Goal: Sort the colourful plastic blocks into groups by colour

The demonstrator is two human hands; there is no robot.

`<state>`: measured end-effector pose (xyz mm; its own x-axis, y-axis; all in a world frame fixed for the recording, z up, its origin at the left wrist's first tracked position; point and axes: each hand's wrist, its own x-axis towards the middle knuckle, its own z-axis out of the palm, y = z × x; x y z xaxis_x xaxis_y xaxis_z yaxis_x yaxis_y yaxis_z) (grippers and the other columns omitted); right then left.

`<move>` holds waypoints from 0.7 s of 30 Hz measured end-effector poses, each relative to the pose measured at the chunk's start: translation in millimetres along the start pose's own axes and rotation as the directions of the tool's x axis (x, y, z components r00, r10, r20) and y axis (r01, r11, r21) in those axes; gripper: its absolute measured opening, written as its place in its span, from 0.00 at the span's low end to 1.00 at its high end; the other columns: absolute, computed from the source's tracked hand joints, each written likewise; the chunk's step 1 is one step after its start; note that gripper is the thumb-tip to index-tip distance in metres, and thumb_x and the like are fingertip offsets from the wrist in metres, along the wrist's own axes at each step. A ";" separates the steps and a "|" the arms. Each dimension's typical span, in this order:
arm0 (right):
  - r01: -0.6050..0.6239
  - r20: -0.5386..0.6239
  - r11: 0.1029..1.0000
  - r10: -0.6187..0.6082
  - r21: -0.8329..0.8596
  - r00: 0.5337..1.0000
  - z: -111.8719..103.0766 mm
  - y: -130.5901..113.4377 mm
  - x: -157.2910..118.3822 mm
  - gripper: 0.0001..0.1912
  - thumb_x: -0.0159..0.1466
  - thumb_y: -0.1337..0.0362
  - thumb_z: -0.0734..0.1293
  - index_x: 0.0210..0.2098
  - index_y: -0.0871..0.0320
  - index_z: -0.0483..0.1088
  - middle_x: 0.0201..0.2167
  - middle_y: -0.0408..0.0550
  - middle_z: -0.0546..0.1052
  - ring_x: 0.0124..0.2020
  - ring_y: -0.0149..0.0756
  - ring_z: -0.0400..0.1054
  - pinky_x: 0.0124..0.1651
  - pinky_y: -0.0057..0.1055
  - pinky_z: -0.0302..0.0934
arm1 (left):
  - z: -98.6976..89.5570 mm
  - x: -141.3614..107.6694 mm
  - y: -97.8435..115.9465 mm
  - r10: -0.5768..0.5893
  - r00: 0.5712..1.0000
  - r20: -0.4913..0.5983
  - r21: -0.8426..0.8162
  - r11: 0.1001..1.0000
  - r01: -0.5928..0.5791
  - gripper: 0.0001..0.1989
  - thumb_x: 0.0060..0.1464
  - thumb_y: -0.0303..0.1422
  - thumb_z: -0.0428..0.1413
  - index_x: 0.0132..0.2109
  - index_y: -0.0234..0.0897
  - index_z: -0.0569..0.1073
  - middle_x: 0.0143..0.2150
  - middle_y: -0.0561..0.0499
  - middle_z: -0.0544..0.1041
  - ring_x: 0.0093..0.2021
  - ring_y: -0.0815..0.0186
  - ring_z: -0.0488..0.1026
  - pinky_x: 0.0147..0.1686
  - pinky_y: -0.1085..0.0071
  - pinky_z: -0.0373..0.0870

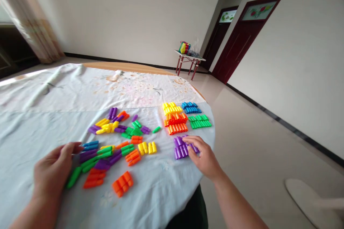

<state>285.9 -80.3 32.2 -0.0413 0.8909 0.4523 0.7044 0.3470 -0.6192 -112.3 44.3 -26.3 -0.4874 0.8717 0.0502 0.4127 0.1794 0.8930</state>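
At the left of the head view, my left hand (55, 166) has its thumb and fingers pressed together beside a blue piece (90, 145); what is between the fingertips is hidden. My right hand (202, 155) curls over the right end of the purple group (180, 148), with purple plastic between thumb and fingers. Behind this group stand sorted orange (176, 123), yellow (172, 108), blue (191, 107) and green (200, 121) groups. Mixed pieces lie scattered near my left hand, including an orange cluster (123, 184), yellow pieces (147, 147) and green pieces (74, 177).
A floral cloth (139, 91) covers the round table, whose wooden rim (123, 66) shows at the back. Further off, a small table (190, 55) holds a colourful bag (185, 47) and a clear plastic bag. A round pale object (311, 200) is on the floor at right.
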 end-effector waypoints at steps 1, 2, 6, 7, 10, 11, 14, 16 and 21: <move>0.027 0.005 0.999 -0.028 0.046 1.000 12.4 -9.5 3.0 0.17 0.61 0.73 0.60 0.47 0.55 0.69 0.44 0.50 0.73 0.48 0.37 0.66 0.53 0.38 0.62 | -0.4 0.3 0.1 -0.014 1.000 0.005 -0.018 1.000 0.014 0.18 0.47 0.42 0.51 0.39 0.35 0.77 0.30 0.51 0.77 0.32 0.65 0.71 0.30 0.74 0.67; 0.056 0.020 0.994 -0.058 0.092 0.998 26.0 -18.3 6.3 0.16 0.61 0.73 0.60 0.46 0.55 0.70 0.42 0.49 0.74 0.47 0.36 0.67 0.52 0.37 0.63 | -0.6 0.4 0.2 -0.020 1.000 0.016 -0.030 0.999 0.020 0.18 0.46 0.43 0.52 0.39 0.36 0.77 0.30 0.52 0.77 0.33 0.66 0.71 0.31 0.74 0.67; 0.113 0.048 0.967 -0.127 0.228 0.991 82.2 -39.9 23.2 0.15 0.60 0.74 0.60 0.43 0.55 0.71 0.39 0.48 0.76 0.43 0.35 0.69 0.48 0.34 0.65 | -0.7 -0.4 0.1 -0.026 0.999 0.037 -0.096 0.995 0.029 0.19 0.47 0.44 0.51 0.38 0.36 0.76 0.30 0.51 0.77 0.32 0.65 0.71 0.31 0.73 0.67; 0.112 0.035 0.966 -0.123 0.233 0.992 94.3 -41.9 28.3 0.15 0.60 0.74 0.60 0.43 0.55 0.72 0.39 0.48 0.76 0.43 0.35 0.69 0.47 0.34 0.65 | -0.8 -0.5 -0.3 -0.025 0.999 0.041 -0.111 0.993 0.029 0.19 0.47 0.45 0.51 0.38 0.35 0.76 0.30 0.50 0.77 0.32 0.65 0.71 0.31 0.72 0.67; 0.115 0.006 0.973 -0.119 0.201 0.993 122.9 -45.4 42.4 0.15 0.59 0.75 0.60 0.42 0.57 0.72 0.38 0.49 0.76 0.43 0.36 0.68 0.49 0.36 0.63 | -1.1 -0.2 -1.5 -0.019 0.999 0.041 -0.144 0.989 0.025 0.19 0.46 0.45 0.52 0.38 0.35 0.76 0.29 0.50 0.77 0.32 0.64 0.71 0.32 0.70 0.67; 0.123 0.009 0.975 -0.127 0.185 0.992 130.0 -47.2 46.0 0.15 0.59 0.75 0.60 0.42 0.57 0.72 0.39 0.49 0.76 0.43 0.36 0.67 0.49 0.36 0.62 | -1.3 0.0 -1.8 -0.017 0.999 0.039 -0.153 0.988 0.023 0.19 0.46 0.45 0.52 0.37 0.35 0.76 0.29 0.50 0.77 0.32 0.64 0.71 0.32 0.70 0.67; 0.169 0.063 0.975 -0.180 0.143 0.982 146.4 -56.8 52.5 0.15 0.59 0.75 0.61 0.42 0.57 0.72 0.39 0.48 0.76 0.44 0.37 0.67 0.51 0.37 0.60 | -2.0 0.1 -1.7 -0.012 0.999 0.032 -0.176 0.984 0.018 0.19 0.46 0.46 0.52 0.36 0.35 0.76 0.28 0.50 0.76 0.32 0.63 0.71 0.33 0.69 0.67; 0.205 0.127 0.971 -0.220 0.120 0.967 154.7 -65.1 54.0 0.15 0.59 0.74 0.62 0.43 0.56 0.72 0.40 0.47 0.76 0.45 0.37 0.66 0.53 0.38 0.58 | -2.8 -0.4 -0.9 -0.009 1.000 0.028 -0.192 0.981 0.015 0.20 0.46 0.47 0.52 0.36 0.36 0.76 0.27 0.50 0.76 0.32 0.63 0.71 0.33 0.69 0.67; 0.255 0.239 0.964 -0.264 0.072 0.934 171.9 -76.1 53.4 0.15 0.58 0.72 0.65 0.45 0.56 0.71 0.44 0.46 0.76 0.48 0.37 0.64 0.55 0.38 0.54 | -4.5 -2.6 1.4 -0.009 1.000 0.018 -0.227 0.974 0.013 0.19 0.46 0.47 0.52 0.35 0.36 0.76 0.27 0.51 0.76 0.30 0.65 0.70 0.32 0.70 0.66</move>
<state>108.2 -8.7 -6.9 -0.3943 0.8107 0.4329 0.6180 0.5825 -0.5280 -114.0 40.3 -23.1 -0.4772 0.8781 0.0340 0.2205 0.0822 0.9719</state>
